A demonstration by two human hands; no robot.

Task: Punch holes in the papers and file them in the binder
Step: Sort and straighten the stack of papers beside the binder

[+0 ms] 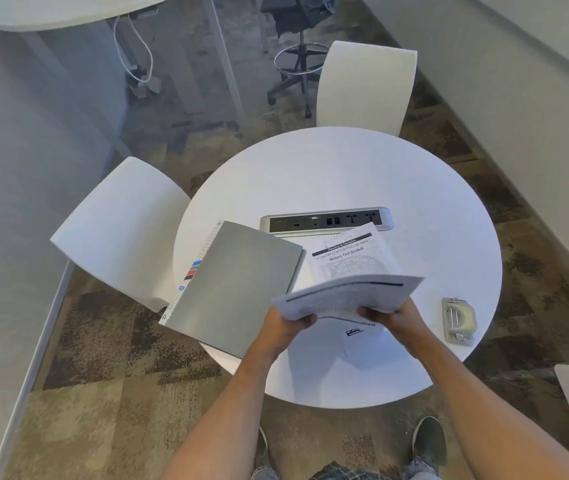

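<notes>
Both hands, left point(284, 325) and right point(392, 317), pinch the near edge of a thin white stack of printed papers point(348, 296), lifted and sagging just right of the closed grey binder point(232, 289). Another printed sheet point(348, 254) lies flat beside the binder on the tabletop point(345, 168), the hole punch point(458, 320) farther right.

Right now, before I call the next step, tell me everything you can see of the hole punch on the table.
The hole punch is a small grey and silver tool, metal or plastic by its look, with a rounded lever on top and a flat base. It lies flat on the round white table near the right rim, apart from everything else. Nothing touches it: both hands are away at the sheets of paper, the right hand being the nearer. No paper is in it. Its slot is not visible.
</notes>
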